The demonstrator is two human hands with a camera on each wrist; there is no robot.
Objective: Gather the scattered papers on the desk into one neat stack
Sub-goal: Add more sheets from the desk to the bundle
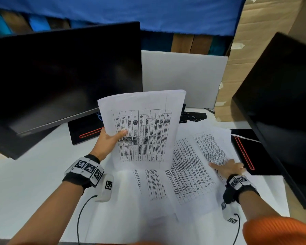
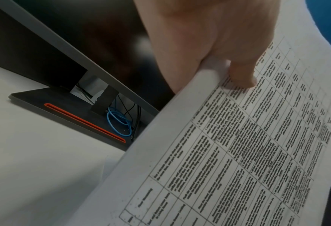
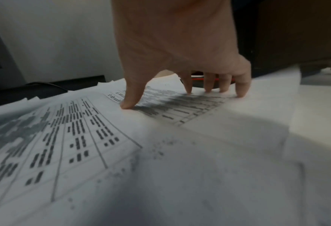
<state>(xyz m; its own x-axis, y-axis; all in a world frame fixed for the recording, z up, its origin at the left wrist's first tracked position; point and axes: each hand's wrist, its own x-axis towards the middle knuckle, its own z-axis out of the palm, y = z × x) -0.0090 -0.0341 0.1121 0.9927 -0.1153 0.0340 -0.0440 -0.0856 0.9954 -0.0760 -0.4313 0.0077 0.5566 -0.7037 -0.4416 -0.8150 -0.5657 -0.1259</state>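
Observation:
My left hand (image 1: 111, 138) holds a bundle of printed sheets (image 1: 141, 128) upright above the desk, thumb on the front, fingers hidden behind; the left wrist view shows the thumb (image 2: 242, 76) pinching the edge of the held sheets (image 2: 228, 152). Several more printed papers (image 1: 184, 170) lie fanned out on the white desk (image 1: 25, 191). My right hand (image 1: 228, 167) rests fingertips-down on the rightmost loose sheet (image 1: 210, 147). In the right wrist view the spread fingertips (image 3: 242, 91) press on that top paper (image 3: 180, 122) and grip nothing.
A dark monitor (image 1: 60, 76) stands at the left on a black base with a red stripe (image 1: 88, 133). A second monitor (image 1: 281, 103) stands at the right, its base (image 1: 245, 152) partly under the papers. A keyboard (image 1: 193, 116) and white panel (image 1: 182, 75) lie behind.

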